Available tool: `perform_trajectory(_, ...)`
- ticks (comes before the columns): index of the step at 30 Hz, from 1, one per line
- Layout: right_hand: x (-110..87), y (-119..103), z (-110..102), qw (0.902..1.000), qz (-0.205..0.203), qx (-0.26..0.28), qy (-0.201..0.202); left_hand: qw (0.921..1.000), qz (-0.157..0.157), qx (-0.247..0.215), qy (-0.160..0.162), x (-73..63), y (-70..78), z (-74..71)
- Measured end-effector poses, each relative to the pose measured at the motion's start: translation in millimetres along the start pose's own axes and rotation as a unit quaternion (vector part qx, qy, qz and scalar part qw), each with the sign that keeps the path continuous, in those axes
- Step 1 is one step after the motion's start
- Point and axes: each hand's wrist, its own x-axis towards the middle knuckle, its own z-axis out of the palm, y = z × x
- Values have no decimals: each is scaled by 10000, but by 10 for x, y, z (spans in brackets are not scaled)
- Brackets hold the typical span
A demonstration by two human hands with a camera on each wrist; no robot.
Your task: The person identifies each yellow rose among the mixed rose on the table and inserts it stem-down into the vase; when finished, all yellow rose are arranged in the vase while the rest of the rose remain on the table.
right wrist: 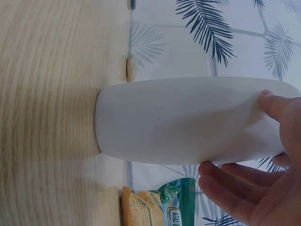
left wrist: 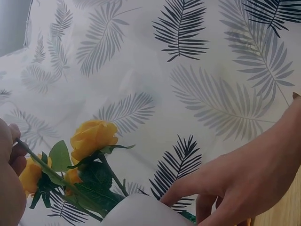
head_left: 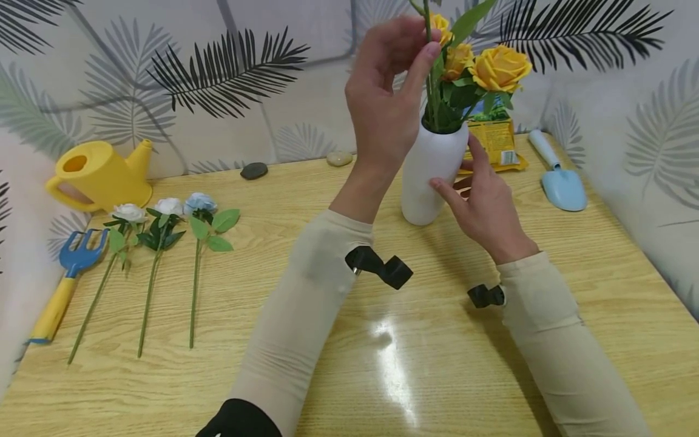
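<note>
A white vase [head_left: 428, 176] stands upright on the table, holding several yellow roses [head_left: 501, 68] with green leaves. My left hand [head_left: 384, 103] is raised over the vase's mouth and pinches a green stem [left wrist: 40, 164] between thumb and fingers. That stem runs down among the roses; its top passes out of the head view. Lower down, my right hand [head_left: 488, 206] grips the vase from the right side. In the right wrist view its thumb lies on the near face of the vase [right wrist: 188, 122], with the fingers around the other side.
On the left are a yellow watering can [head_left: 106, 176], a blue hand fork [head_left: 82, 258], two white flowers [head_left: 169, 207] and a blue flower [head_left: 200, 202]. Two stones [head_left: 253, 170] lie along the back edge. Behind the vase sits a yellow packet [head_left: 494, 142]; a blue trowel [head_left: 564, 189] lies at right.
</note>
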Motion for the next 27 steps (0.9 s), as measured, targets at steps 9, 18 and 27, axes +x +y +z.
perform_trajectory(9,-13,20,6,10000,-65,7,32,9922,800,929,-213,-167,-154,25)
perform_trajectory(18,-8,31,18,9998,-171,-17,86,9750,1229,1847,-114,-354,-252,32)
perform_trajectory(27,-7,42,17,9996,-245,-18,117,9670,1247,2220,-23,-472,-333,69)
